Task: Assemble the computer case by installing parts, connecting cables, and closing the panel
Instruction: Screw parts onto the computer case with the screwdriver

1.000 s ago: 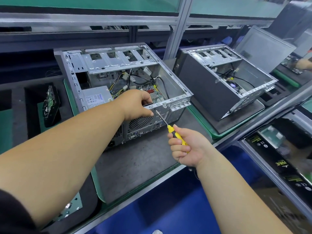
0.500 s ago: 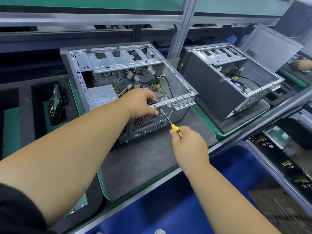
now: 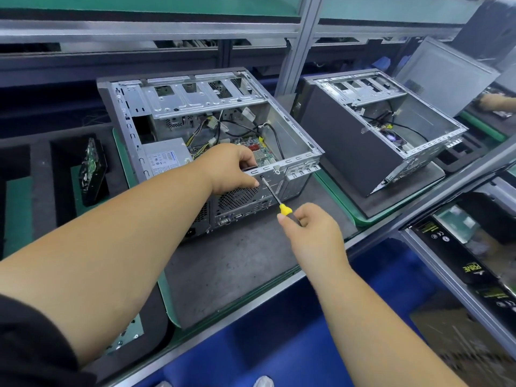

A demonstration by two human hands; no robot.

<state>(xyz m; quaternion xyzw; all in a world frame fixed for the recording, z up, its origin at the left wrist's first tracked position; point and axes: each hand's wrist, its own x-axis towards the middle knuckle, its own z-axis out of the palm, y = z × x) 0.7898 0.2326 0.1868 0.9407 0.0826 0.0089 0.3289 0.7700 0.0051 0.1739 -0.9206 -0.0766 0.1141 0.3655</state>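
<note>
**Ann:** Grey counter (image 3: 229,263) running the length of the line, metal racking behind it, and an open computer case (image 3: 195,129) lying on its side on a dark mat edged in green.

**Bo:** Second open case (image 3: 377,129) just to the right on its own mat, with a loose side panel (image 3: 446,71) leaning up behind it.

**Ann:** Inside the near one you can see the power supply (image 3: 164,157) at the left, a tangle of cables (image 3: 223,127) and the board (image 3: 259,152) low at the right.

**Bo:** Left hand (image 3: 234,169) is draped over the case's near top rail, fingers curled down inside the frame and thumb on the outer face, gripping that edge.

**Ann:** Right hand (image 3: 310,227) is just in front of the case, fingers wrapped round the yellow-handled screwdriver (image 3: 275,196). Shaft angles up and left; the tip sits on the rear panel, right under the rail beside the left thumb.

**Bo:** Far left, a drive (image 3: 93,171) stands on edge in a black foam slot. And a perforated metal bracket (image 3: 125,333) peeks out under the left forearm.
</note>
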